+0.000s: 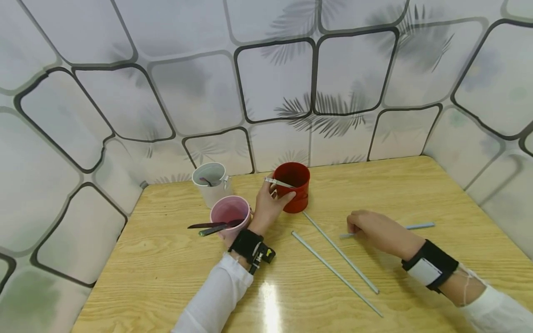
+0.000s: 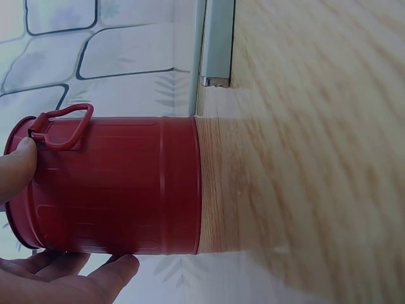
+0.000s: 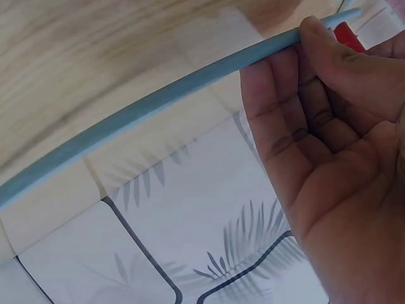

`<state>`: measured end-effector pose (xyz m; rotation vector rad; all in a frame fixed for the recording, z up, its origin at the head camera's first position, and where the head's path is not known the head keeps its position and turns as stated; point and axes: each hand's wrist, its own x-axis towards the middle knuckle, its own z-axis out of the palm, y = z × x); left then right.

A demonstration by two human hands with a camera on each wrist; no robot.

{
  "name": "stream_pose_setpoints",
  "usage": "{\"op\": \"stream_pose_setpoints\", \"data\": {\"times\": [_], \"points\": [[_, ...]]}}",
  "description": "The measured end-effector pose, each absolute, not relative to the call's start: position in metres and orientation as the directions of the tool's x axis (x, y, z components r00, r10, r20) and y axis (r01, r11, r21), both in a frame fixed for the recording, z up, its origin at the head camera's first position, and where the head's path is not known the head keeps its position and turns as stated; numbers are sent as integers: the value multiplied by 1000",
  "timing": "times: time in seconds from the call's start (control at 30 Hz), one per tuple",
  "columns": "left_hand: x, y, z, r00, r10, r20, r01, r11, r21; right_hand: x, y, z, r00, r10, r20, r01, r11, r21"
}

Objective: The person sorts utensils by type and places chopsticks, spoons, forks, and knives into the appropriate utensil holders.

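Observation:
A red metal bucket (image 1: 300, 200) with a small side handle stands upright near the wall, and my left hand (image 1: 266, 208) grips its upper rim. In the left wrist view the thumb lies by the handle, with the other fingers round the opposite side of the bucket (image 2: 114, 183). A slim silver utensil (image 1: 276, 183) leans across the bucket's rim, its lower end hidden inside. My right hand (image 1: 381, 231) pinches a thin pale blue stick (image 1: 420, 225) low over the table. The right wrist view shows the stick (image 3: 158, 98) between thumb and fingers.
Two similar pale sticks, a nearer one (image 1: 333, 270) and a farther one (image 1: 341, 253), lie slanting on the wooden table (image 1: 166, 286). A pink bucket (image 1: 228, 206) with dark-handled utensils and a white bucket (image 1: 214, 199) with a utensil stand left. Patterned walls (image 1: 275, 83) enclose the table.

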<state>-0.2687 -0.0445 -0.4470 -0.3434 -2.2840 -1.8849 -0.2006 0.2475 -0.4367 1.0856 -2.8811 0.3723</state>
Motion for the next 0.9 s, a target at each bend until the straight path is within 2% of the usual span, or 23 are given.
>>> {"op": "stream_pose_setpoints", "data": {"times": [0.33, 0.57, 0.77, 0.9], "points": [[-269, -44, -446, -964, 71, 256, 265, 181, 947, -196, 242, -423, -768, -605, 211, -640, 739, -208], [-268, -44, -446, -965, 74, 251, 261, 167, 951, -198, 237, -414, -765, -572, 294, -641, 721, -263], [-268, -44, -446, -967, 73, 246, 255, 169, 952, -198, 230, -405, -720, -569, 397, -685, 675, -274], [-269, -44, -446, -967, 70, 246, 255, 173, 951, -197, 226, -396, -660, -556, 505, -733, 624, -271]]}}
